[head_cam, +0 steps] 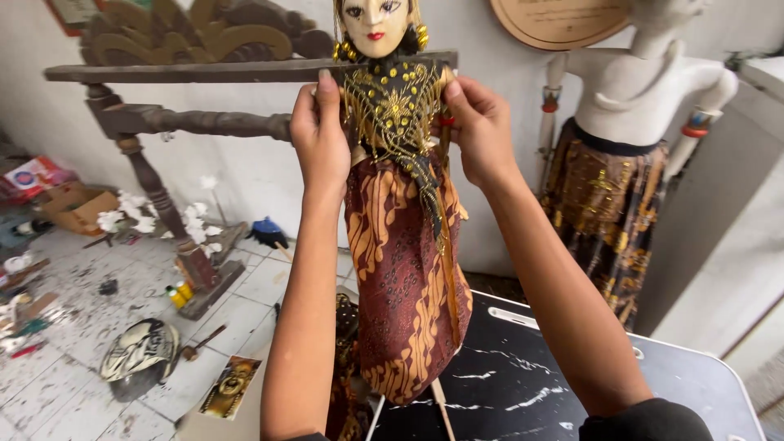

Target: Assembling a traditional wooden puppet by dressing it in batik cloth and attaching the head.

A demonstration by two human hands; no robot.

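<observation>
From the head camera, both arms are up and the rod puppet (402, 204) hangs between them at chest height, over the near edge of the black marbled table (523, 376). The left hand (320, 135) grips the puppet's shoulder on one side, fingers wrapped to the back, thumb at the gold-beaded chest piece; the right hand (478, 126) is closed on the other shoulder, by the small red armband. The puppet looks fully dressed: headdress on, beaded bib in place, brown and orange batik skirt falling straight, its wooden rod poking out below. What remains, I'd judge, is only fiddling at the shoulders. Around it, an unpainted white puppet (645, 90) in a dark gold-patterned skirt stands just to the right against the wall, near enough to brush. Behind the hands runs a dark carved wooden stand (163, 122), its rail right at the puppet's neck. Down on the paint-spattered tiled floor (73, 286) lie a painted mask (140, 351), small paint bottles (178, 294) and scraps.
</observation>
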